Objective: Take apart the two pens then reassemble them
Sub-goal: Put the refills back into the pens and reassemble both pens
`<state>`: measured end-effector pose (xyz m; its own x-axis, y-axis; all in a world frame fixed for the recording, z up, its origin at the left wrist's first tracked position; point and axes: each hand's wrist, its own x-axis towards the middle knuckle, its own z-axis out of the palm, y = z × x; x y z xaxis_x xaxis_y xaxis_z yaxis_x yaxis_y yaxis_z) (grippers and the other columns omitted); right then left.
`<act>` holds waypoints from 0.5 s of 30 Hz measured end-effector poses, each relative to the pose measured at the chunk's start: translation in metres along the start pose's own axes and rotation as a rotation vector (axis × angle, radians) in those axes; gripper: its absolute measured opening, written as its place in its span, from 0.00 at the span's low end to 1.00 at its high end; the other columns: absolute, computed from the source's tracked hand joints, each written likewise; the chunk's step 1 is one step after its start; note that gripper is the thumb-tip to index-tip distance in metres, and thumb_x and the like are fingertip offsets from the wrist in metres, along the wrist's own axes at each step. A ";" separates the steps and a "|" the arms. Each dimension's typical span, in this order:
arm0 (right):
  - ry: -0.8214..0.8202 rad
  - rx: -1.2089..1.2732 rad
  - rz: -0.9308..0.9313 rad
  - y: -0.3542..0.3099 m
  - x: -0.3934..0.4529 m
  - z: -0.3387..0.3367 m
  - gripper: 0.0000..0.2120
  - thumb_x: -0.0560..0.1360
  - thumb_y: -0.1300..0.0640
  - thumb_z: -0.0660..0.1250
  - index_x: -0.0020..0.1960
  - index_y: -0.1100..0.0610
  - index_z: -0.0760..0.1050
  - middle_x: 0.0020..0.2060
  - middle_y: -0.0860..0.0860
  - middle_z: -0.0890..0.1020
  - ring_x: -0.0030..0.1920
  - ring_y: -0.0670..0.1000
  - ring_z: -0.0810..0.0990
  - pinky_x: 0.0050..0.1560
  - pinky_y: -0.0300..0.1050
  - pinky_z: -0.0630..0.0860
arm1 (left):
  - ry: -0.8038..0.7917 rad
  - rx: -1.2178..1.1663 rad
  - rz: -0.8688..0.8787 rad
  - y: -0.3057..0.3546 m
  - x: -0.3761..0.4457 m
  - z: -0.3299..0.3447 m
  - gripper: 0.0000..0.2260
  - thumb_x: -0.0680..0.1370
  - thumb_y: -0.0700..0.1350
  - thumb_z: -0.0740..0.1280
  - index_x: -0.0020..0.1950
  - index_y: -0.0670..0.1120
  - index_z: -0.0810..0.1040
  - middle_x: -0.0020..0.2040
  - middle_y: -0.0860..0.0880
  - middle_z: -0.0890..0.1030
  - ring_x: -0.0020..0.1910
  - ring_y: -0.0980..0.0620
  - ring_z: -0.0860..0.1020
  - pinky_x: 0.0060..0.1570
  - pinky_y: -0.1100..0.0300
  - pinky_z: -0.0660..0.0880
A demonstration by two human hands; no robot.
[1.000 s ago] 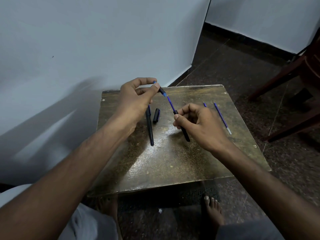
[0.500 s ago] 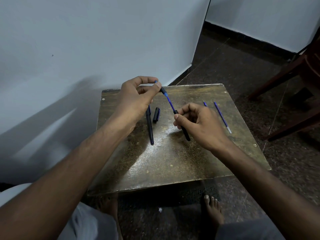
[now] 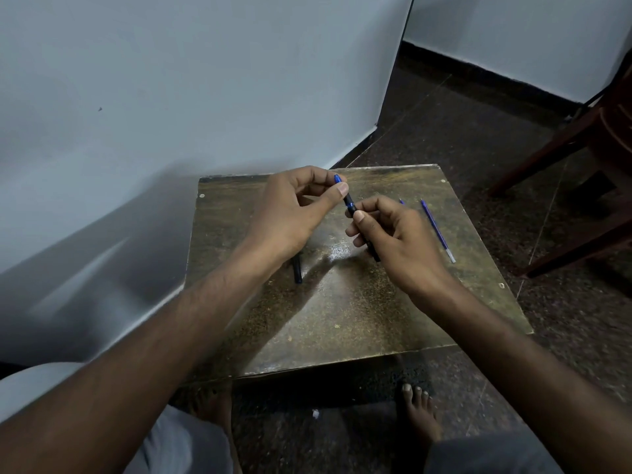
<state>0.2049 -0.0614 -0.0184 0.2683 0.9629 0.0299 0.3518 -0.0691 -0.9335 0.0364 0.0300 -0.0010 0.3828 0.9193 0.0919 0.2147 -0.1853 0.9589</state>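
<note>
Over the small brown table, my right hand grips a black pen barrel whose lower end sticks out below the palm. My left hand pinches the blue tip section at the barrel's upper end, thumb on top; no bare refill shows between the two hands. A second black barrel lies on the table, mostly hidden under my left wrist. A loose blue refill lies at the table's right side, and a small blue piece peeks out behind my right hand.
A white wall runs close along the table's left and far edges. A dark wooden chair stands on the floor to the right. My bare feet rest under the table's near edge.
The blue refill that showed between my hands has slid into the barrel. My hands have come close together, and my left hand now covers the black cap and most of the second barrel.
</note>
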 end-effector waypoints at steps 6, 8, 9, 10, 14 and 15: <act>0.005 0.132 0.032 0.002 0.002 0.002 0.05 0.82 0.53 0.74 0.55 0.52 0.80 0.38 0.47 0.84 0.36 0.42 0.79 0.40 0.43 0.74 | -0.025 -0.125 -0.081 -0.004 0.003 0.001 0.07 0.82 0.49 0.75 0.58 0.50 0.89 0.42 0.58 0.87 0.35 0.67 0.79 0.38 0.71 0.74; 0.009 0.130 0.028 0.003 0.003 0.003 0.03 0.82 0.53 0.74 0.52 0.51 0.80 0.39 0.48 0.84 0.35 0.44 0.78 0.39 0.44 0.73 | -0.027 -0.131 -0.096 -0.005 0.004 0.001 0.07 0.82 0.48 0.75 0.58 0.50 0.89 0.43 0.59 0.88 0.35 0.68 0.79 0.38 0.72 0.74; 0.001 0.131 0.035 0.003 0.002 0.003 0.03 0.84 0.52 0.72 0.52 0.51 0.81 0.40 0.49 0.85 0.35 0.45 0.78 0.39 0.44 0.72 | -0.032 -0.139 -0.101 -0.006 0.004 0.001 0.06 0.82 0.48 0.75 0.58 0.51 0.89 0.43 0.59 0.88 0.36 0.68 0.78 0.37 0.73 0.73; -0.010 0.127 0.039 0.004 0.002 0.003 0.06 0.85 0.51 0.69 0.53 0.51 0.82 0.41 0.49 0.86 0.36 0.47 0.78 0.39 0.44 0.73 | -0.035 -0.144 -0.110 -0.006 0.005 0.000 0.06 0.82 0.48 0.75 0.58 0.52 0.89 0.43 0.59 0.88 0.36 0.68 0.78 0.37 0.72 0.73; -0.003 0.148 0.059 0.002 0.002 0.005 0.09 0.86 0.48 0.67 0.58 0.51 0.84 0.40 0.48 0.84 0.35 0.46 0.77 0.40 0.45 0.72 | -0.034 -0.128 -0.119 -0.007 0.006 -0.002 0.06 0.82 0.48 0.75 0.57 0.53 0.89 0.44 0.59 0.88 0.36 0.69 0.78 0.39 0.72 0.73; 0.009 0.163 0.065 0.002 0.002 0.005 0.07 0.84 0.49 0.70 0.58 0.52 0.82 0.40 0.48 0.83 0.35 0.44 0.77 0.40 0.44 0.72 | -0.030 -0.130 -0.121 -0.007 0.006 -0.002 0.05 0.83 0.48 0.74 0.57 0.53 0.89 0.44 0.60 0.88 0.36 0.69 0.78 0.38 0.73 0.73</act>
<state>0.2011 -0.0579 -0.0218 0.2940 0.9553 -0.0301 0.1835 -0.0873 -0.9791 0.0357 0.0374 -0.0068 0.3881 0.9211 -0.0321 0.1432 -0.0259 0.9894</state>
